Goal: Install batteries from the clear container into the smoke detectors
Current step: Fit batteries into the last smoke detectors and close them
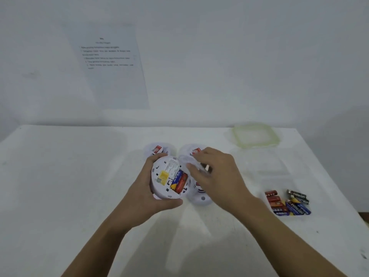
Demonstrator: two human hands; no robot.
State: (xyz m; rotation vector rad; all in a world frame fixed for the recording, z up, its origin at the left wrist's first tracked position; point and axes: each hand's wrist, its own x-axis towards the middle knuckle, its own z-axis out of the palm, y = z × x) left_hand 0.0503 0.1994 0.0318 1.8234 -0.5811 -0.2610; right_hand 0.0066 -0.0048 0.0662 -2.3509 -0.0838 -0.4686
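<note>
The left hand grips the smoke detector by its rim above the table, with batteries seated inside. The right hand pinches the cover plate in its fingers. Both parts are probably light, rigid, slick plastic, best held by the edges.

Of the person, the left hand, the right hand and the forearms show. Both hands are bare, as are the left forearm and the right forearm down to the lower edge. The forearms are slim and narrow at the wrists. The right hand's fingertips are blurred.
</note>
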